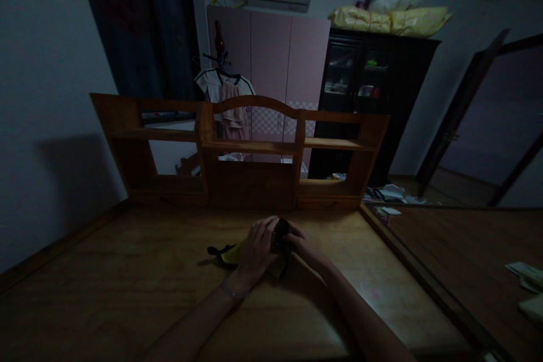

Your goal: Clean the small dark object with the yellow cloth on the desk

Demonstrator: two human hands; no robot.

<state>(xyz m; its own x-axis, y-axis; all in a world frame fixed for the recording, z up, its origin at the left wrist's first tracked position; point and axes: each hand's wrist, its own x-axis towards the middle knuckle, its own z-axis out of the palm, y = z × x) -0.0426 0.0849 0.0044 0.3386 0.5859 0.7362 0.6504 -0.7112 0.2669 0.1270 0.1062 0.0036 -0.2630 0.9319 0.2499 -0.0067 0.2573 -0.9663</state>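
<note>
On the wooden surface in the middle of the head view lies a yellow item with black edging (229, 255); its exact kind is too dark to make out. A black loop or tab sticks out at its left end. My left hand (255, 248) lies across it, fingers curled over its top. From the other side my right hand (298, 241) grips the dark part (280, 231) between the two hands with bent fingers. Much of the item is covered by my hands.
A wooden shelf unit (254, 148) stands along the far edge of the wooden surface (127, 283). A white wall (51, 181) borders the left, and a raised wooden edge (418, 271) runs down the right. Beyond are a pink wardrobe (271, 56) and a dark cabinet (394, 79).
</note>
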